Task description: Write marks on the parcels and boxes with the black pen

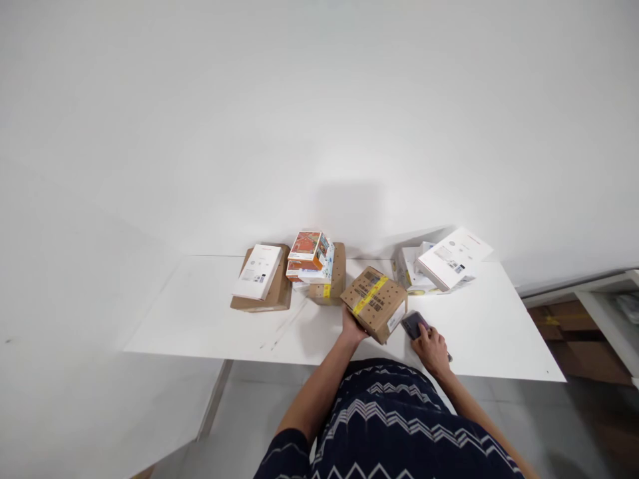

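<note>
My left hand (353,328) grips the lower left side of a brown cardboard box (383,308). Yellow tape runs across its top, and dark print and a white label show on it. The box is tilted and appears raised over the table; the fingers beneath it are hidden. To its right, my right hand (431,347) is closed around a dark smartphone (412,324) at the front part of the table. Part of the phone is covered by the fingers. I cannot tell whether the phone rests on the table or is lifted.
On the white table (200,326), a white box (259,271) lies on a brown carton (280,295) at left. Orange-and-white boxes (305,246) are stacked by another taped carton (338,276). More white boxes (452,258) lean at right, near a shelf (599,313). A wall stands behind.
</note>
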A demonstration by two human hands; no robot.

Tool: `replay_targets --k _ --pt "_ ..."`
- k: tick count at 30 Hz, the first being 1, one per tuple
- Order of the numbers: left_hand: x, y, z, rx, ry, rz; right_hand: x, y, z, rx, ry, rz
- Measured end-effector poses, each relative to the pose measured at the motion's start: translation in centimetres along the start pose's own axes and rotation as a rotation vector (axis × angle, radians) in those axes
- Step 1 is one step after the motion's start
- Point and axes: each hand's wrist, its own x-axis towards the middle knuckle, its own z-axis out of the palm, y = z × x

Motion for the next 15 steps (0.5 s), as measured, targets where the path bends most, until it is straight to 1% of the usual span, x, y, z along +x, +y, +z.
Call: replay_targets --k 2,3,6,9,12,14,15 --pt "1.2 0.1 0.4 -0.019 0.125 0.014 0.0 0.0 0.0 0.016 0.003 0.002" --pt "1.9 0.1 0.7 -0.022 0.158 0.044 0.0 -0.2 0.0 0.033 0.005 0.007" --pt "3.7 0.3 1.6 -0.013 0.201 0.165 0.4 -1.5 -0.2 0.131 -0.015 0.000" --pt "5.5 0.2 2.5 0.031 0.281 0.316 1.7 -3.8 -0.4 0.309 -0.084 -0.045" --pt "7.3 0.0 3.3 0.071 0.303 0.405 3.7 -6.4 -0.2 0.511 -0.152 -0.067" --pt "8.3 0.0 3.7 0.099 0.301 0.419 5.3 -7.9 0.0 0.634 -0.188 -0.066" --pt "8.6 0.1 3.9 0.119 0.290 0.400 6.1 -8.5 0.1 0.688 -0.199 -0.062"
